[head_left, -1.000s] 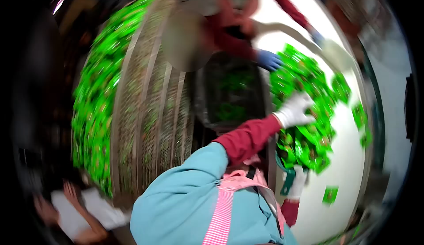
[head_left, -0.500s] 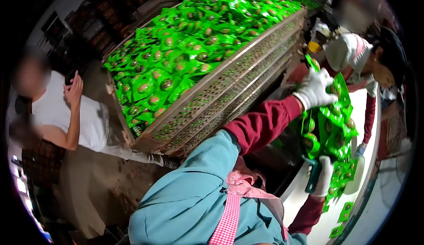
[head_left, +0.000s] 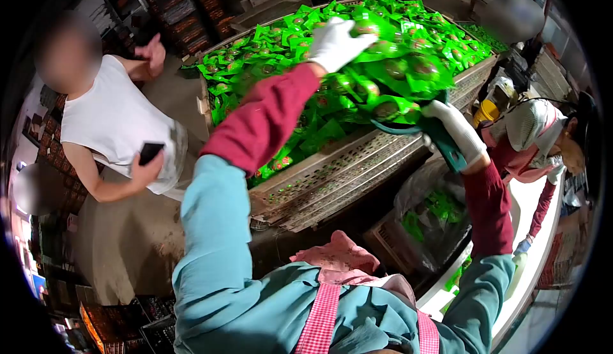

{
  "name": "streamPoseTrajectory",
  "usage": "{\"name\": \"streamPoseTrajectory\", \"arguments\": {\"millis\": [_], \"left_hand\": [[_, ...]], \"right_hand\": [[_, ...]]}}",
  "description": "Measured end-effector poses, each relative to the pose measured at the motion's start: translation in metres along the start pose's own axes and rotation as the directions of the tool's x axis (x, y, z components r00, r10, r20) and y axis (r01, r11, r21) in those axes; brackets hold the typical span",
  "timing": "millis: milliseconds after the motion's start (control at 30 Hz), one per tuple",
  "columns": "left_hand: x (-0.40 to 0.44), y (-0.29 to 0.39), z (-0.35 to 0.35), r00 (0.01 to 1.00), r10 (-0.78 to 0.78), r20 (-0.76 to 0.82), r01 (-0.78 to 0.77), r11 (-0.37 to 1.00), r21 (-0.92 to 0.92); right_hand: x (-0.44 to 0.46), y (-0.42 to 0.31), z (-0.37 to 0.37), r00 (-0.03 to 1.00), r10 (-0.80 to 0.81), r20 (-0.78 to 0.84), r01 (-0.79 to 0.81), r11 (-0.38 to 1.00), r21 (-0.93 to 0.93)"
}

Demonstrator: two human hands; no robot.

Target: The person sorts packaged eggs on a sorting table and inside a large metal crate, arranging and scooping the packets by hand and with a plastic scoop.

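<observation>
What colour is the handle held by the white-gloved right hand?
Dark teal-green; the handle shows best in the head view.

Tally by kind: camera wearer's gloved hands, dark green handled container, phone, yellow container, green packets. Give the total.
Gloved left hand and right hand: 2
Dark green handled container: 1
Phone: 1
Yellow container: 1
Green packets: too many to count
Total without packets: 5
</observation>
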State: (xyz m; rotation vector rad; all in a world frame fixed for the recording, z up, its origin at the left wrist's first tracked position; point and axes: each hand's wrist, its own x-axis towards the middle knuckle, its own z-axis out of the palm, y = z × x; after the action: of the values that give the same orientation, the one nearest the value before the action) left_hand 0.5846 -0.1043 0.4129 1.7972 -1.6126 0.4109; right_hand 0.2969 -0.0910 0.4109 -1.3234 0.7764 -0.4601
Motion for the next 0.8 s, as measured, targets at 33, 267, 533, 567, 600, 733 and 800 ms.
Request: {"name": "streamPoseTrajectory", "arguments": {"millis": [33,267,533,567,600,733,800], "left_hand": [[-0.010,-0.023,-0.011,1.000,-0.029,0.007,0.029,0.999,0.028],[-0.072,-0.166,-0.087,0.975,-0.204,0.089,0.197,0.976,0.089],[-0.142,-0.188,-0.139,0.763,-0.587,0.271,0.354,0.730,0.585],[-0.145,-0.189,-0.143,0.752,-0.579,0.314,0.309,0.731,0.608],[-0.150,-0.199,-0.144,0.748,-0.510,0.424,0.190,0.778,0.599],[-0.166,-0.192,-0.141,0.711,-0.476,0.518,0.122,0.808,0.576],[-0.177,-0.195,-0.135,0.699,-0.452,0.554,0.120,0.838,0.532]], "right_hand": [[0.014,-0.007,0.013,0.998,0.016,0.063,-0.012,0.999,-0.053],[0.125,-0.025,0.083,0.922,0.039,0.386,0.069,0.963,-0.262],[0.158,-0.041,0.062,0.951,-0.099,0.293,0.214,0.894,-0.393],[0.152,-0.043,0.054,0.955,-0.114,0.273,0.230,0.865,-0.445],[0.153,-0.039,0.044,0.963,-0.164,0.214,0.253,0.829,-0.499],[0.145,-0.014,0.024,0.854,-0.517,0.057,0.328,0.450,-0.831],[0.130,0.000,0.031,0.748,-0.660,0.073,0.294,0.231,-0.928]]}}
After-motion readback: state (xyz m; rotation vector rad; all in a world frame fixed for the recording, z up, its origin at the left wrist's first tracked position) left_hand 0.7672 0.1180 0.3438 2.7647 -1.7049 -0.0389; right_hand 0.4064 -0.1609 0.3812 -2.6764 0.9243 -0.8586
